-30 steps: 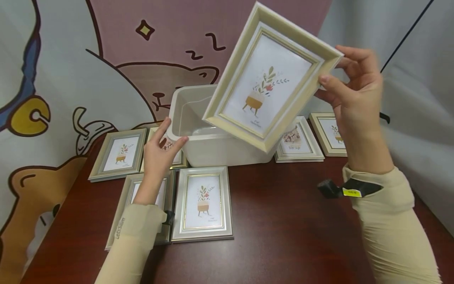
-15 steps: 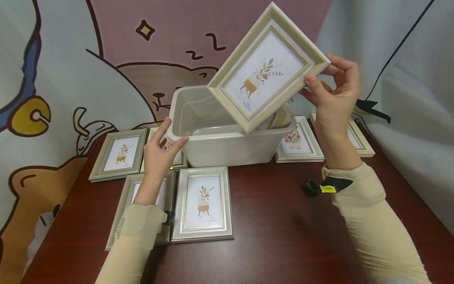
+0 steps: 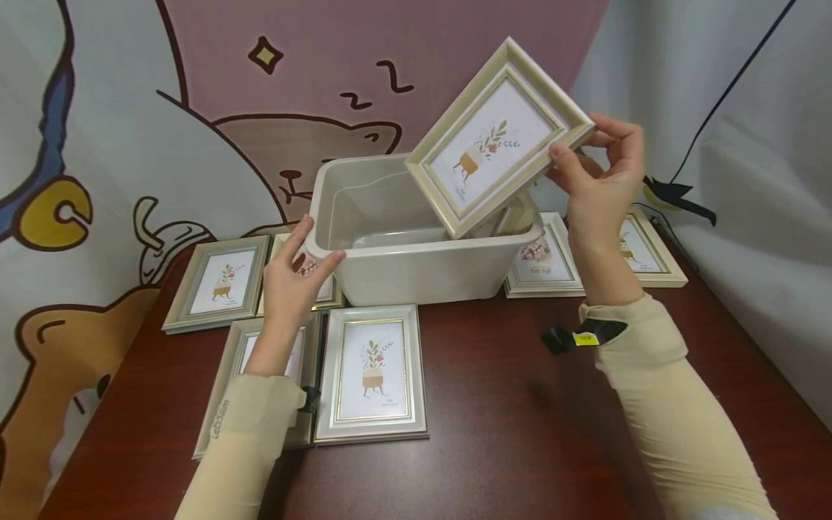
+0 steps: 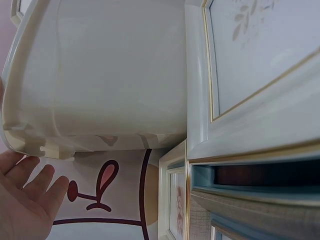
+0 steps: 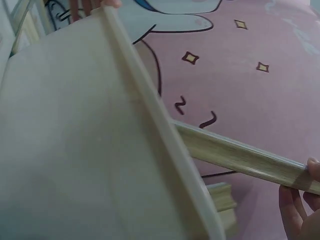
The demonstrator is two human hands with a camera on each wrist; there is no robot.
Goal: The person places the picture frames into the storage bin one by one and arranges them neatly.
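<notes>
One frame point(image 3: 477, 162) lower over one bin point(image 3: 422, 274), six others point(image 3: 372, 372) on table point(image 3: 507, 455)

Worktop point(image 3: 507, 433): your glossy reddish-brown surface
Bin point(image 3: 422, 278): upright, toward your far edge
Left frames point(image 3: 373, 372): four, flat
Right frames point(image 3: 546, 260): two, flat, near bin

Cream picture frame point(image 3: 497, 141), off-white bin point(image 3: 422, 278), reddish-brown table point(image 3: 513, 433)
</notes>
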